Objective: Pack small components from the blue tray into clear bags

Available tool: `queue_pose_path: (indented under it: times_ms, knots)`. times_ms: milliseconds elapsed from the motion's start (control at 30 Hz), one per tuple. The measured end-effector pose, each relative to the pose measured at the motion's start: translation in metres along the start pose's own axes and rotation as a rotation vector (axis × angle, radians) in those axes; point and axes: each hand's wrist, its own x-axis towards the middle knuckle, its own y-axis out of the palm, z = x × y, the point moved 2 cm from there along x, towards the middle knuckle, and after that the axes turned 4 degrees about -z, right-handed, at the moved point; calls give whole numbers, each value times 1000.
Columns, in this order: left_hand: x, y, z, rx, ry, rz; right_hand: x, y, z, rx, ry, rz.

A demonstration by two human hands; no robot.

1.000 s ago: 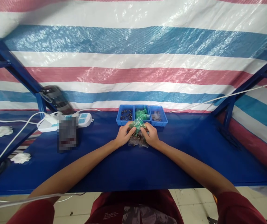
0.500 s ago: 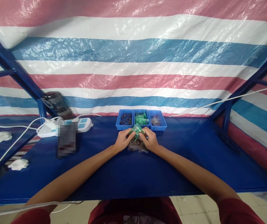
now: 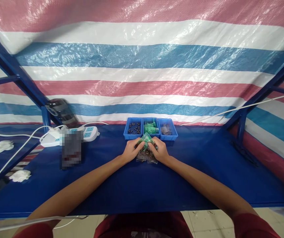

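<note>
Between my two hands is a small green plastic bag (image 3: 146, 138), pinched at its sides. My left hand (image 3: 131, 150) has thumb and fingers closed on its left side; my right hand (image 3: 159, 149) grips the right side the same way. Under the hands lie clear plastic bags (image 3: 147, 157) with small brown metallic parts. Just beyond stand three blue bins in a row: the left bin (image 3: 132, 136) has small dark fittings, the middle bin (image 3: 152, 135) has green bags, and the right bin (image 3: 168, 137) has clear bags or small pale pieces.
A white power strip (image 3: 91, 133) with plugs and a blurred-out dark object (image 3: 71, 150) are at left. Behind them leans a dark bottle (image 3: 62, 112). Crumpled white tissue (image 3: 20, 176) lies at the left edge. Blue frame posts (image 3: 242, 125) and a striped tarp (image 3: 142, 87) bound the table (image 3: 181, 188).
The green bag's upper part has changed shape slightly between my fingers. Both hands keep their hold in nearly the same place, and the whole view has shifted a little.
</note>
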Motion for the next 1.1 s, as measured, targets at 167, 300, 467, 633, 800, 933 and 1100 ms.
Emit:
queue_pose_path:
  times_ms: [167, 300, 467, 633, 800, 933, 1100]
  knots:
    - [-1, 0, 0, 4, 5, 8, 0, 1, -1, 8, 9, 3]
    - [-1, 0, 0, 6, -2, 19, 0, 1, -2, 10, -3, -1]
    - [-1, -1, -1, 4, -15, 15, 0, 1, -1, 15, -8, -6]
    - [-1, 0, 0, 4, -17, 18, 0, 0, -2, 11, -9, -5]
    - [-1, 1, 1, 5, -15, 10, -1, 0, -3, 12, -8, -1]
    - [-2, 0, 0, 12, -2, -20, -1, 0, -2, 7, -15, 4]
    - [-1, -1, 0, 19, -1, -58, -1, 1, -1, -4, -29, 0]
